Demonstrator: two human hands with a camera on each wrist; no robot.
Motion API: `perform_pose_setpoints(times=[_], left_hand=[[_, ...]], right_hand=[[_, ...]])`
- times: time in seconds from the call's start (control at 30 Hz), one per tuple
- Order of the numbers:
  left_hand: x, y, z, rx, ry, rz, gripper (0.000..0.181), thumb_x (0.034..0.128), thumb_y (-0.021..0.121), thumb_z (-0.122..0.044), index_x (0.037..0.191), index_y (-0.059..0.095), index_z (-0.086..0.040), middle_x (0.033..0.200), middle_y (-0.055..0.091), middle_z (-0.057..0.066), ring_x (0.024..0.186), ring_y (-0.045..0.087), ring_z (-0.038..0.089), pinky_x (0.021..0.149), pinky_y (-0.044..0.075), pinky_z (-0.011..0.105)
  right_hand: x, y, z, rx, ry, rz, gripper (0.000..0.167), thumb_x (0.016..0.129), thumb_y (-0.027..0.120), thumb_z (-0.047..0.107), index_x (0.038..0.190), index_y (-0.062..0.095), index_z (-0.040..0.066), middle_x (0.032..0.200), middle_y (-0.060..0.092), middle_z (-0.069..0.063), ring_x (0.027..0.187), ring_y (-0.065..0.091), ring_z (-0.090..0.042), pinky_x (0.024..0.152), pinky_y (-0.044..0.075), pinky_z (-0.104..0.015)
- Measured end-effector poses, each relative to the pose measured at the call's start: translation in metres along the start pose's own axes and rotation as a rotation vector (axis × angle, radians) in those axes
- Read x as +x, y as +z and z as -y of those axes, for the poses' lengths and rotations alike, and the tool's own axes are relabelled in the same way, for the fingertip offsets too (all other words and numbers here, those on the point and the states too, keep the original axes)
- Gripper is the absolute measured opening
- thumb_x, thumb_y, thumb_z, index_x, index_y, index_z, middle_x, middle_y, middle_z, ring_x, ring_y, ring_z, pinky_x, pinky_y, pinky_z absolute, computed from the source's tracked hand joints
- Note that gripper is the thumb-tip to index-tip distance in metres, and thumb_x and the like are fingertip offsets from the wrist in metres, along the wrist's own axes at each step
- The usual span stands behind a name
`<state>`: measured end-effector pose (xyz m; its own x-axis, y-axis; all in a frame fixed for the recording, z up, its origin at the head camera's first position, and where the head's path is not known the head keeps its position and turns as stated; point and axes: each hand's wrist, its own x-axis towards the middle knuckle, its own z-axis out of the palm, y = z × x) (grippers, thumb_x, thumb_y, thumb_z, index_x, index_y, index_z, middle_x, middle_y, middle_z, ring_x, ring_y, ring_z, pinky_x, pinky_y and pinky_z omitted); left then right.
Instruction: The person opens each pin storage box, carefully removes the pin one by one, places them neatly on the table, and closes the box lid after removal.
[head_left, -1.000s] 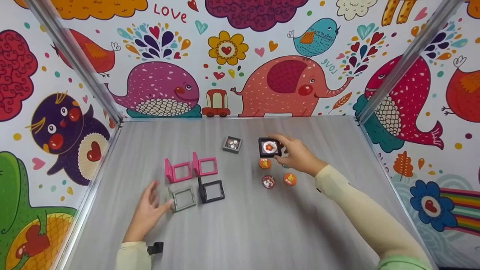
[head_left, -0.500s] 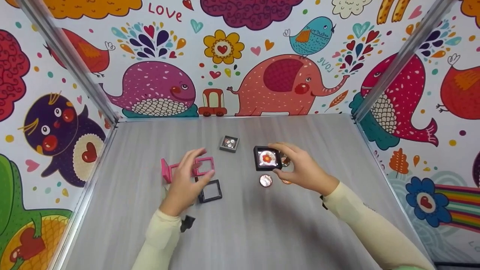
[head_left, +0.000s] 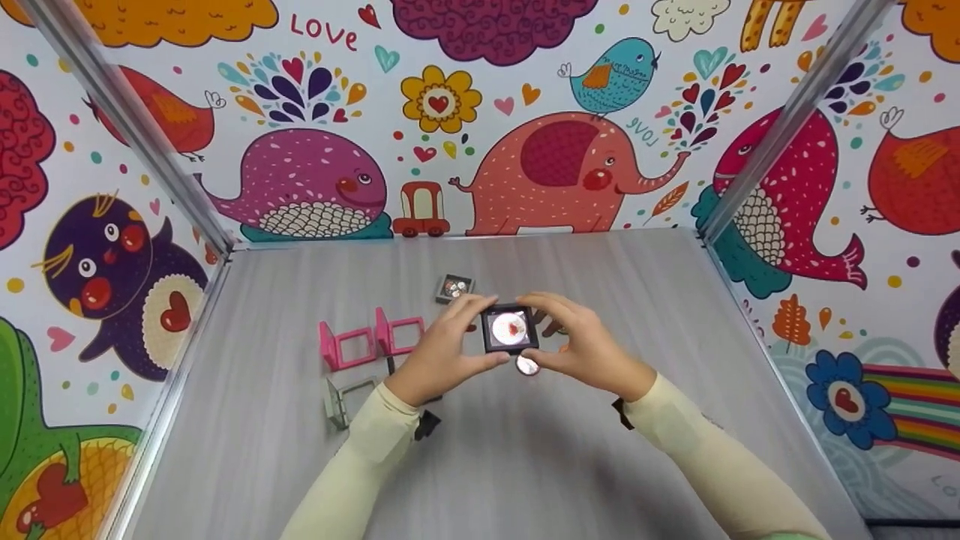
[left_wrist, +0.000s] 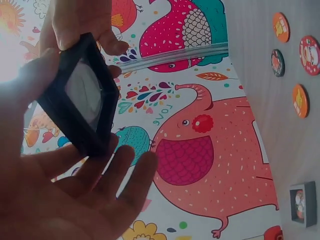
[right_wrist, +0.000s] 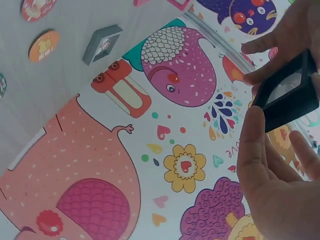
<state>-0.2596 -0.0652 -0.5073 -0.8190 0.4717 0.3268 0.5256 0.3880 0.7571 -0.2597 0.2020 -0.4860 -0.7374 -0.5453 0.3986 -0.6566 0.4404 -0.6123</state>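
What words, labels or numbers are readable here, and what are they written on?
"LOVe": red letters on the back wall, above the purple whale.
"LOVe": small teal letters, turned round, near the elephant's trunk.
"LO": pale letters cut off at the head view's lower right edge.
Too blurred or small: markings on the blue bird's neck and any print on the loose badges or the disc in the black frame.

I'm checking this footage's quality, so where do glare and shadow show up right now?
Head: white glare on a badge lying on the table, soft shadow below it; left wrist: light blown out at the left edge, black frame dark; right wrist: table hazy and pale.
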Motion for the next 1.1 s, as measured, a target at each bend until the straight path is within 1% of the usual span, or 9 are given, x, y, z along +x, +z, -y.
perform_pose_setpoints(times=[0.1, 0.3, 0.43, 0.57, 0.7, 0.77, 0.87, 1.0, 1.1], left_hand=[[0.0, -0.001, -0.002, -0.006, 0.01, -0.038, 0.075, 0.0913, 0.092, -0.035, 0.155, 0.058, -0.012, 0.148, 0.058, 0.003, 0.135, 0.054, 0.017, 0.109, 0.053, 0.044], [0.003, 0.0, -0.008, -0.033, -0.008, -0.077, 0.073, 0.0912, 0.091, -0.037, 0.153, 0.059, -0.014, 0.149, 0.058, -0.001, 0.14, 0.049, 0.017, 0.116, 0.047, 0.048], [0.002, 0.0, -0.008, -0.041, -0.001, -0.07, 0.072, 0.0928, 0.089, -0.041, 0.153, 0.058, -0.016, 0.149, 0.057, -0.003, 0.141, 0.048, 0.015, 0.118, 0.044, 0.049], [-0.001, 0.001, -0.008, -0.044, 0.014, -0.049, 0.072, 0.0946, 0.086, -0.044, 0.154, 0.056, -0.016, 0.151, 0.056, -0.002, 0.142, 0.048, 0.016, 0.118, 0.045, 0.049], [0.0, 0.002, -0.009, -0.033, 0.033, -0.031, 0.071, 0.0948, 0.087, -0.039, 0.154, 0.056, -0.015, 0.15, 0.056, -0.001, 0.141, 0.047, 0.017, 0.117, 0.045, 0.048], [0.001, 0.003, -0.011, -0.017, 0.036, -0.02, 0.071, 0.0942, 0.088, -0.037, 0.153, 0.056, -0.013, 0.149, 0.055, -0.001, 0.139, 0.047, 0.016, 0.116, 0.046, 0.046], [0.003, 0.005, -0.015, 0.053, 0.036, 0.0, 0.075, 0.0921, 0.089, -0.039, 0.154, 0.057, -0.011, 0.145, 0.054, 0.001, 0.134, 0.047, 0.017, 0.109, 0.051, 0.042], [0.008, 0.01, -0.021, 0.179, 0.065, 0.002, 0.077, 0.0892, 0.089, -0.049, 0.149, 0.061, -0.011, 0.135, 0.054, 0.003, 0.126, 0.047, 0.019, 0.101, 0.053, 0.041], [0.012, 0.011, -0.023, 0.221, 0.089, -0.019, 0.072, 0.0881, 0.089, -0.053, 0.144, 0.065, -0.013, 0.13, 0.056, 0.002, 0.122, 0.048, 0.019, 0.101, 0.05, 0.043]], right_hand=[[-0.002, 0.0, -0.005, 0.169, 0.039, -0.033, 0.065, 0.095, 0.087, 0.012, 0.155, 0.059, 0.015, 0.149, 0.061, -0.001, 0.113, 0.067, -0.022, 0.087, 0.063, -0.04], [-0.008, 0.013, -0.017, 0.703, 0.22, -0.167, 0.043, 0.114, 0.056, 0.009, 0.156, 0.051, 0.008, 0.153, 0.055, -0.017, 0.125, 0.061, -0.041, 0.095, 0.061, -0.044], [-0.01, 0.035, -0.018, 1.033, 0.314, -0.176, 0.04, 0.118, 0.047, 0.018, 0.157, 0.043, 0.009, 0.151, 0.051, -0.02, 0.126, 0.061, -0.037, 0.096, 0.059, -0.046], [-0.011, 0.056, -0.012, 1.331, 0.336, -0.165, 0.033, 0.118, 0.047, 0.023, 0.151, 0.045, 0.018, 0.15, 0.051, -0.017, 0.123, 0.063, -0.031, 0.097, 0.058, -0.048], [-0.012, 0.069, -0.008, 1.592, 0.273, -0.166, 0.035, 0.119, 0.041, 0.023, 0.153, 0.041, 0.021, 0.152, 0.052, -0.018, 0.128, 0.064, -0.037, 0.1, 0.058, -0.052], [-0.013, 0.074, -0.006, 1.702, 0.228, -0.152, 0.038, 0.118, 0.039, 0.022, 0.156, 0.035, 0.02, 0.153, 0.051, -0.021, 0.13, 0.064, -0.042, 0.101, 0.058, -0.053], [-0.013, 0.082, -0.003, 1.824, 0.193, -0.141, 0.044, 0.117, 0.043, 0.021, 0.159, 0.027, 0.018, 0.152, 0.05, -0.023, 0.13, 0.063, -0.041, 0.1, 0.059, -0.049], [-0.012, 0.09, 0.001, 1.904, 0.208, -0.15, 0.057, 0.112, 0.055, 0.018, 0.16, 0.024, 0.018, 0.149, 0.051, -0.02, 0.128, 0.062, -0.032, 0.1, 0.058, -0.044], [-0.012, 0.094, 0.004, 1.96, 0.202, -0.169, 0.065, 0.108, 0.059, 0.015, 0.162, 0.023, 0.016, 0.151, 0.051, -0.021, 0.132, 0.06, -0.033, 0.103, 0.057, -0.044]])
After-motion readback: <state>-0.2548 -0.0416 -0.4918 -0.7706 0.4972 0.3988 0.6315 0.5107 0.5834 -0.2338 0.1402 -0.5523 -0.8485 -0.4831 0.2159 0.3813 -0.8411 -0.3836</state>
